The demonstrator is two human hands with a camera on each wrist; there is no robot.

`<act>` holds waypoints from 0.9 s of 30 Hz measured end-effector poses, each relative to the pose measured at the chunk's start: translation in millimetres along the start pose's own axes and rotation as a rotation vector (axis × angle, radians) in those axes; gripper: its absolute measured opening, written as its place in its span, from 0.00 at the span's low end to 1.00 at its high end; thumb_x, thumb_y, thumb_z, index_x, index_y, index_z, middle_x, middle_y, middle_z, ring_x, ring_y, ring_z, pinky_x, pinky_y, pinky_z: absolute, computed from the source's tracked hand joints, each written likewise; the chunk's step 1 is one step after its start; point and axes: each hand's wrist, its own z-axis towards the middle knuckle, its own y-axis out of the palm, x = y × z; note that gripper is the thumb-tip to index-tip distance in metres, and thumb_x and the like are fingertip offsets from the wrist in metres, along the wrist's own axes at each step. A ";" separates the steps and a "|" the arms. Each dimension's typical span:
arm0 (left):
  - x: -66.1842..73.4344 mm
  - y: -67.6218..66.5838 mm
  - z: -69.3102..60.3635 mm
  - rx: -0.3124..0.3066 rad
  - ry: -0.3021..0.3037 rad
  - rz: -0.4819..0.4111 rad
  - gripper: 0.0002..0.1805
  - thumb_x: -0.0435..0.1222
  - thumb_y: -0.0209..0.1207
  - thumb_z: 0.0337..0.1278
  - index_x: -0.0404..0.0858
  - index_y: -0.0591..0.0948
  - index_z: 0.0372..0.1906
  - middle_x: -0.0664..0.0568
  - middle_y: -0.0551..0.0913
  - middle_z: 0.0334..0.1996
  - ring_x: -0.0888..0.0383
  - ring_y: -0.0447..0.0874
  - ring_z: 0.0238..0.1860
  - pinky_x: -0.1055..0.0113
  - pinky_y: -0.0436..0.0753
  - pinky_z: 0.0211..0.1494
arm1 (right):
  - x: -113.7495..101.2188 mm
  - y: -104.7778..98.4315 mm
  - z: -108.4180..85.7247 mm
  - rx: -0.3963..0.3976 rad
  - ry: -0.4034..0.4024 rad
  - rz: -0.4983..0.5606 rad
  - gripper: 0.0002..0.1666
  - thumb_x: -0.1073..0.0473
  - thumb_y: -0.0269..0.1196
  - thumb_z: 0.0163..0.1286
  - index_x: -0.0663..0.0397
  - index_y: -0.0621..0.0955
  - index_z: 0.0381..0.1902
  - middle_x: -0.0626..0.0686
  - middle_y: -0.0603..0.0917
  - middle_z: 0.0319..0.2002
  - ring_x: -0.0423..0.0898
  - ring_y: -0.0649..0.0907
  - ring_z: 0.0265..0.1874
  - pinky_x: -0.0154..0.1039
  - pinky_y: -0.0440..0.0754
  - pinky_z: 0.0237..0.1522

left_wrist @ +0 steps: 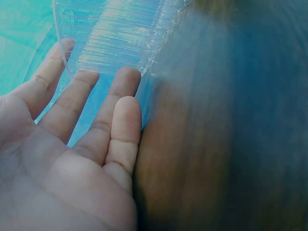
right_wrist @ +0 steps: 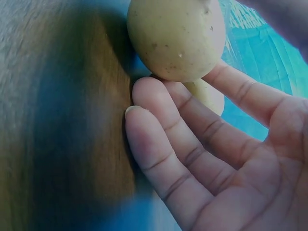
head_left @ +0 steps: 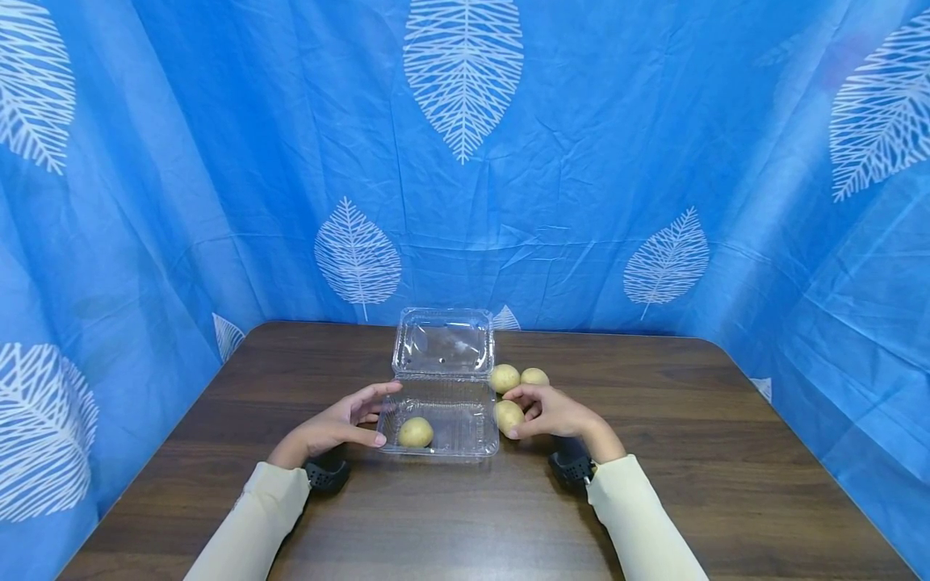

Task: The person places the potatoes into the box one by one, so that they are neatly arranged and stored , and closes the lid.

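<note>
In the head view, a clear plastic clamshell container [head_left: 443, 415] stands on the table with its lid [head_left: 445, 343] raised at the back. One potato [head_left: 416, 432] lies in the left part of its base. My left hand [head_left: 341, 424] rests at the container's left side, thumb by the front corner; in the left wrist view, fairly straight fingers [left_wrist: 126, 118] touch the ribbed clear wall [left_wrist: 110, 38]. On the other side, my right hand [head_left: 555, 413] holds a potato [head_left: 508, 417] between thumb and fingers, just right of the container. The right wrist view shows this speckled potato [right_wrist: 175, 38] up close.
Two more potatoes, one [head_left: 504, 378] near the container's back right corner and another [head_left: 535, 377] to its right, lie behind my right hand. The brown wooden table [head_left: 465, 516] ends at the back against a blue curtain [head_left: 552, 202] with white leaf prints.
</note>
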 end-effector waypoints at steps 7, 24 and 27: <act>0.1 -0.1 0.0 0.001 -0.001 0.000 0.50 0.36 0.72 0.65 0.24 0.56 0.82 0.25 0.53 0.83 0.23 0.58 0.79 0.59 0.71 0.73 | -2.3 1.9 0.0 0.028 0.027 -0.018 0.30 0.65 0.77 0.63 0.72 0.79 0.59 0.57 0.85 0.46 0.45 0.83 0.39 0.36 0.83 0.44; 0.5 1.3 -0.1 0.008 -0.011 0.010 0.50 0.36 0.72 0.65 0.24 0.57 0.82 0.25 0.53 0.82 0.23 0.59 0.78 0.54 0.70 0.74 | -4.5 3.6 0.4 0.073 0.052 -0.069 0.27 0.64 0.79 0.60 0.68 0.82 0.53 0.56 0.87 0.43 0.44 0.87 0.38 0.36 0.85 0.43; 0.6 1.2 0.0 0.008 -0.012 0.010 0.50 0.36 0.72 0.65 0.23 0.57 0.82 0.24 0.53 0.82 0.23 0.59 0.78 0.54 0.70 0.74 | -4.6 3.2 0.6 0.076 0.048 -0.087 0.27 0.63 0.79 0.59 0.68 0.83 0.53 0.55 0.87 0.42 0.43 0.86 0.38 0.36 0.85 0.43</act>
